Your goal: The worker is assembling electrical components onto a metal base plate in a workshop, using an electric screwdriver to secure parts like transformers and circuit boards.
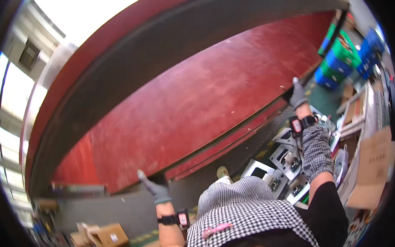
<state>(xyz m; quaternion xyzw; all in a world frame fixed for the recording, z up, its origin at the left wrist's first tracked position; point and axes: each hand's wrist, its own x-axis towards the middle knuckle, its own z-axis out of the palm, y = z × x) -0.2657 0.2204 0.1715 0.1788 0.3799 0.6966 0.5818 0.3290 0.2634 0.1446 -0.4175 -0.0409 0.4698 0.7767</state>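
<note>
A long red board (pixel 196 101) with a scuffed, worn surface spans the middle of the view, tilted up from lower left to upper right. At its near edge, toward the left end, is my left hand (pixel 156 189) in a grey glove with a pale thumb tip. My right hand (pixel 298 96), gloved alike, is on the same edge near the right end. Both thumbs lie up at the edge while the fingers go under it, mostly hidden. Below the near edge shows another red strip (pixel 227 152), partly covered by the board.
Overhead runs a red-edged shelf with a dark underside (pixel 129 52). White metal parts (pixel 285 157) lie on the floor at my right, near a cardboard box (pixel 373 169). Green and blue crates (pixel 339 64) stand at far right. Another open cardboard box (pixel 111 236) sits at lower left.
</note>
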